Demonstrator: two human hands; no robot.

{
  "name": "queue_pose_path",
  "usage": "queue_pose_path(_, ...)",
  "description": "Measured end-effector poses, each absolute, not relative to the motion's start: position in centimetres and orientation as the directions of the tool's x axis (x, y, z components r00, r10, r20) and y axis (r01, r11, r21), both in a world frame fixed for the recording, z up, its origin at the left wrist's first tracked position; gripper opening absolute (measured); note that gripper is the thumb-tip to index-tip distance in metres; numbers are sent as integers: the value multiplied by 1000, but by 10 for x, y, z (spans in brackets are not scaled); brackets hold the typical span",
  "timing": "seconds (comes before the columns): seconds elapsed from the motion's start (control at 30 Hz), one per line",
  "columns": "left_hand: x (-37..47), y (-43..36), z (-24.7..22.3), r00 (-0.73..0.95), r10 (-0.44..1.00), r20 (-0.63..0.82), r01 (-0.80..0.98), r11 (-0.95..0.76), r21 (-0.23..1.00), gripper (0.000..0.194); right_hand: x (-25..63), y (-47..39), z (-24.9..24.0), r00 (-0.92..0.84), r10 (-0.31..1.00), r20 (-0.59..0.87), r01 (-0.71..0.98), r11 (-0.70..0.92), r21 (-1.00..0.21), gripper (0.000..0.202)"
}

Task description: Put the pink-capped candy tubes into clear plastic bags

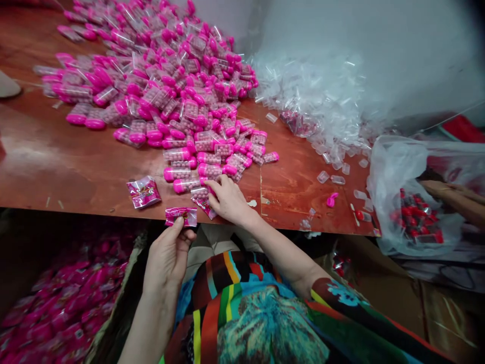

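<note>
My left hand point(168, 253) is closed, with the thumb pressed on a small pink printed packet point(184, 214) at the table's front edge. My right hand point(228, 201) pinches the pink-capped end of a small clear bottle point(199, 193) filled with pale pink balls. Below that bottle, partly covered by my right fingers, lies another pink packet point(206, 206). A third pink packet point(144, 192) rests flat on the table to the left. Just beyond my hands a big heap of pink-capped bottles point(162, 93) spreads over the table.
Clear empty plastic bottles point(322, 91) are piled at the back right of the brown table point(295, 197). A loose pink cap point(332, 199) lies nearer. At right hangs a translucent bag point(394, 167) with red pieces. Below left, a container holds many pink packets point(71, 308).
</note>
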State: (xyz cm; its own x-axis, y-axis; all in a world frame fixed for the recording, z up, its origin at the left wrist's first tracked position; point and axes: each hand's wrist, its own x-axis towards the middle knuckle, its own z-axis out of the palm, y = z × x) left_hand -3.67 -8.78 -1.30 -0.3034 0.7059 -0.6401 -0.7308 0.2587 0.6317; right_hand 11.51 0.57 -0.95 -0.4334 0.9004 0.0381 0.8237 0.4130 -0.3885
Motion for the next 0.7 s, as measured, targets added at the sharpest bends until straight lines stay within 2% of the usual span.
queue_pose_path(0.13, -31, -86, -16, -271, 705, -655, -760, 261, 596, 23, 114, 9, -5, -526, 850, -15, 814, 498, -298, 45)
queue_pose_path(0.2, -27, -85, -16, -250, 699, -670, -778, 267, 569, 22, 114, 11, -5, -542, 840, -23, 808, 513, -290, 45)
queue_pose_path(0.27, -25, -85, -15, -227, 695, -682, -792, 276, 545, 21, 119, 14, -7, -552, 834, -8, 782, 515, -353, 44)
queue_pose_path(0.4, -23, -88, -15, -210, 668, -714, -795, 308, 522, 14, 158, 12, -5, -506, 860, 63, 680, 444, -583, 45)
queue_pose_path(0.5, -23, -91, -13, -206, 651, -731, -797, 322, 511, 11, 206, 6, 2, -529, 848, 12, 613, 392, -686, 47)
queue_pose_path(0.6, -16, -90, -10, -190, 653, -733, -795, 336, 505, 11, 246, 3, 4, -584, 802, -128, 634, 352, -689, 50)
queue_pose_path(0.63, -13, -89, -9, -183, 654, -734, -795, 341, 502, 10, 254, 3, 2, -556, 820, -138, 659, 333, -675, 53)
queue_pose_path(0.7, -5, -88, -5, -168, 656, -736, -791, 356, 498, 9, 260, 1, -5, -402, 914, -55, 725, 281, -629, 58)
